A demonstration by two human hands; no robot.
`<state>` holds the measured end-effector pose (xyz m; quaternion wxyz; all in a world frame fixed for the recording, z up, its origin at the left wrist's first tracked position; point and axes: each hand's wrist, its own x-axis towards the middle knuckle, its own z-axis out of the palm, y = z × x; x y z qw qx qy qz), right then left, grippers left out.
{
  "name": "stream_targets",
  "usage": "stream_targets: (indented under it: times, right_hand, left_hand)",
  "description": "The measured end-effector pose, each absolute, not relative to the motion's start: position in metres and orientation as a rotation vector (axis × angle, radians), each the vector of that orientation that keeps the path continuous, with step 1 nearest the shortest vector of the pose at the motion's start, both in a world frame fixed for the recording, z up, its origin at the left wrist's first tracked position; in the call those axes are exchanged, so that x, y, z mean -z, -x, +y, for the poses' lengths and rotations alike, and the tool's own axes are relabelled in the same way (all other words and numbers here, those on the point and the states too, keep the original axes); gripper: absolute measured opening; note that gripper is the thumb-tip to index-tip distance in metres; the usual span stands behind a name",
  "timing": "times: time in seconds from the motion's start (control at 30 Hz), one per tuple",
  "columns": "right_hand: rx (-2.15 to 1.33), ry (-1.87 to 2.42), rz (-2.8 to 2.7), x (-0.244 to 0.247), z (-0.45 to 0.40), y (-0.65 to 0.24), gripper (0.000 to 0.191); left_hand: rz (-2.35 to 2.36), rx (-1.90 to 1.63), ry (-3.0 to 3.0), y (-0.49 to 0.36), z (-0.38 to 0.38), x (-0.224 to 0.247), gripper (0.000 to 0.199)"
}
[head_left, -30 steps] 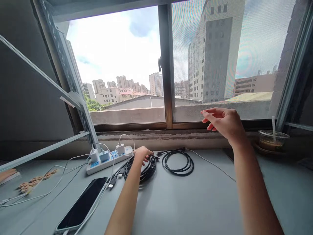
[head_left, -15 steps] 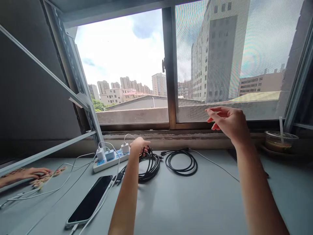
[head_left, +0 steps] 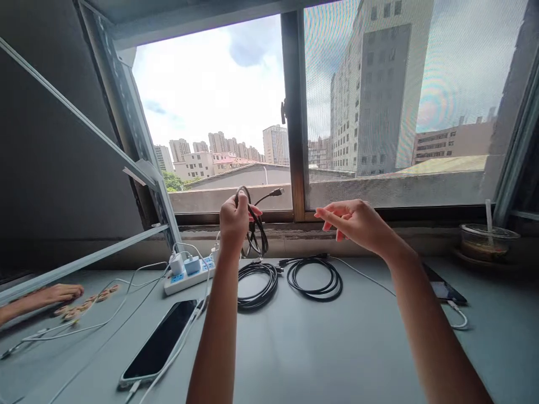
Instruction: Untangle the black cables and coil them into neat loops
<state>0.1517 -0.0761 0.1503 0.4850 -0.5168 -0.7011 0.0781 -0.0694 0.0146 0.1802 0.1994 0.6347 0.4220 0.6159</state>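
Observation:
My left hand (head_left: 236, 217) is raised above the desk, closed around a looped black cable (head_left: 261, 238). A free end with a rectangular plug (head_left: 275, 192), shaped like an HDMI plug, sticks out to the right. In the air to the right, my right hand (head_left: 351, 221) holds nothing; its fingers are loosely bent and apart, pointing toward the cable. On the desk below lie two more coils: a thick black cable coil (head_left: 267, 294) under my left hand, and a thinner black cable coil (head_left: 337, 286) beside it.
A white power strip (head_left: 185, 283) with chargers stands at the left. A phone (head_left: 162, 339) on a white cord lies before it, another phone (head_left: 448, 293) at the right. A lidded cup (head_left: 484, 244) sits by the window. Another person's hand (head_left: 63, 293) rests at far left.
My left hand has lifted a black cable from the coils up to window-sill height. My right hand has moved left and slightly down, closer to it. The other person's hand has shifted slightly.

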Motion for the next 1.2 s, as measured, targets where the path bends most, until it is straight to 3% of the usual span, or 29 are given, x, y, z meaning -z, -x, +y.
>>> stream_targets:
  times: [0.2,0.37,0.6,0.7,0.83,1.07,1.2]
  right_hand:
    - [-0.303,1.118,-1.976,-0.146,-0.077,-0.126,0.052]
    - [-0.197,1.137,-1.966,-0.142,-0.072,-0.123,0.037]
    - [-0.561,0.899,-1.89,-0.142,-0.067,-0.123,0.072]
    - [-0.632,0.821,-1.844,-0.146,-0.069,-0.12,0.057]
    - [-0.377,0.88,-1.804,-0.154,-0.08,-0.121,0.035]
    - [-0.25,0.903,-1.734,-0.158,-0.088,-0.114,0.042]
    - [-0.334,0.848,-1.589,-0.157,-0.084,-0.108,0.043]
  left_hand:
    - [0.659,-1.723,-1.656,0.027,0.001,-0.173,0.036]
    - [0.615,-1.62,-1.693,0.014,-0.015,-0.168,0.032]
    - [0.44,-1.555,-1.714,0.014,-0.033,-0.172,0.022]
    - [0.387,-1.673,-1.707,0.011,-0.036,-0.173,0.03]
    - [0.375,-1.812,-1.778,0.008,-0.037,-0.175,0.038]
    - [0.49,-1.603,-1.95,0.025,-0.036,-0.182,0.036]
    - [0.589,-1.676,-1.893,0.035,-0.029,-0.184,0.035]
